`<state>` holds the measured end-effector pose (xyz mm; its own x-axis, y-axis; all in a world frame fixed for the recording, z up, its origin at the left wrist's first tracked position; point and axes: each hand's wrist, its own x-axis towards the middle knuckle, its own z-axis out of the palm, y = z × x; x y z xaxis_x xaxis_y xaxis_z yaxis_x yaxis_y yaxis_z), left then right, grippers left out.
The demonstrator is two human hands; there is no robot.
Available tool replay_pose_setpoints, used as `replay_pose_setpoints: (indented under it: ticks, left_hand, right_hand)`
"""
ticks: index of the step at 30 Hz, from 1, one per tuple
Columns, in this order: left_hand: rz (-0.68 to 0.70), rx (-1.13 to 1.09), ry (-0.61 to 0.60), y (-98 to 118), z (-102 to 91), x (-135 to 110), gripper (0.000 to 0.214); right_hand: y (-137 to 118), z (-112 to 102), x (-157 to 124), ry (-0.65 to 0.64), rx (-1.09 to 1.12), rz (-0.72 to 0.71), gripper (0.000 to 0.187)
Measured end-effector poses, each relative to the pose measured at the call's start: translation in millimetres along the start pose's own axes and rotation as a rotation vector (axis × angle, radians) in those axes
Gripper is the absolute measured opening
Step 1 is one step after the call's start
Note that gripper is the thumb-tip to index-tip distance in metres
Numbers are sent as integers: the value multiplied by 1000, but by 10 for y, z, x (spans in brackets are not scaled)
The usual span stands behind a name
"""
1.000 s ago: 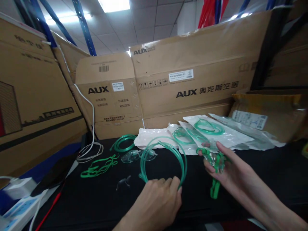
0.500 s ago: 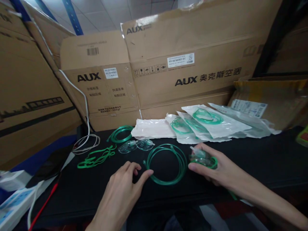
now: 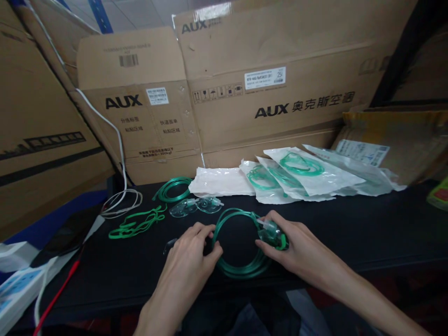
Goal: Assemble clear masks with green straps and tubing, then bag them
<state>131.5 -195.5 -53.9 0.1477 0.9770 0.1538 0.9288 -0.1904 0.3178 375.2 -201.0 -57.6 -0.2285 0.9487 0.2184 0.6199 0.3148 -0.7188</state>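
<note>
A coil of green tubing point(image 3: 241, 268) lies flat on the black table point(image 3: 367, 233) in front of me. My left hand point(image 3: 191, 261) rests at the coil's left side with its fingertips pinching the tubing. My right hand point(image 3: 290, 249) is at the coil's right side, fingers closed around a clear mask with a green strap point(image 3: 273, 232) that sits on the tubing.
Sealed white packs with green tubing point(image 3: 301, 175) are fanned out behind the coil. Two clear masks point(image 3: 196, 206), another green coil point(image 3: 173, 189) and loose green straps point(image 3: 136, 224) lie to the left. AUX cardboard boxes point(image 3: 266, 88) wall the back. White cables point(image 3: 121, 203) and a power strip point(image 3: 17, 284) sit at far left.
The coil, held upright a second ago, now lies flat. My right hand brought the mask down onto the coil's right side. My left hand let go, then closed on its left edge.
</note>
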Motion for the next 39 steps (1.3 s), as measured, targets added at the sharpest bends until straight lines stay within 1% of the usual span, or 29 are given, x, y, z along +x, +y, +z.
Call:
replay_pose_setpoints:
  ticks: [3, 8, 11, 13, 15, 17, 18, 20, 22, 23, 24, 26, 27, 29, 31, 33, 35, 37, 39]
  left_hand:
    - [29, -8, -1, -101, -33, 26, 35]
    - [185, 32, 11, -182, -33, 150, 36]
    - [228, 58, 13, -156, 14, 261, 33]
    - [254, 87, 35, -109, 29, 307, 33]
    - [283, 99, 106, -45, 18, 286, 33]
    - [337, 44, 158, 25, -12, 186, 35]
    - [381, -3, 140, 58, -26, 113, 39]
    - [468, -80, 25, 113, -37, -45, 55]
    - [498, -94, -91, 145, -14, -179, 68]
    - [499, -92, -133, 151, 7, -226, 68]
    - [501, -91, -167, 150, 30, -260, 61]
    - [511, -108, -212, 126, 61, -295, 42]
    - [514, -119, -226, 104, 62, -303, 34]
    - [521, -142, -236, 43, 28, -313, 26]
    - [537, -169, -234, -31, -41, -321, 24]
    - [555, -194, -243, -98, -112, -332, 23]
    - [549, -205, -246, -141, -153, -346, 22]
    - [540, -209, -232, -153, -153, -363, 21]
    - [554, -207, -191, -143, -126, -379, 27]
  right_hand:
    - [-7, -46, -31, -45, 98, -32, 17]
    - [15, -113, -102, -46, 166, -56, 20]
    - [37, -136, -165, -92, 150, -46, 22]
    - [47, -145, -198, -127, 132, -17, 24]
    - [57, -153, -213, -124, 133, 15, 27]
    - [74, -160, -208, -85, 182, 51, 30]
    - [85, -163, -200, -62, 226, 78, 32]
    - [108, -170, -178, -41, 341, 156, 35]
    - [122, -182, -156, -61, 461, 251, 39]
    - [124, -190, -148, -71, 519, 288, 42]
    - [121, -201, -145, -74, 575, 316, 45]
    - [111, -228, -149, -62, 682, 340, 50]
    - [106, -242, -156, -56, 737, 349, 50]
    - [104, -266, -173, -78, 857, 394, 52]
    - [114, -277, -186, -118, 981, 463, 53]
    - [129, -271, -185, -149, 1041, 511, 50]
    - [134, -256, -170, -165, 1022, 506, 48]
    - [116, -244, -146, -193, 946, 473, 51]
    - [78, -238, -122, -217, 848, 439, 53]
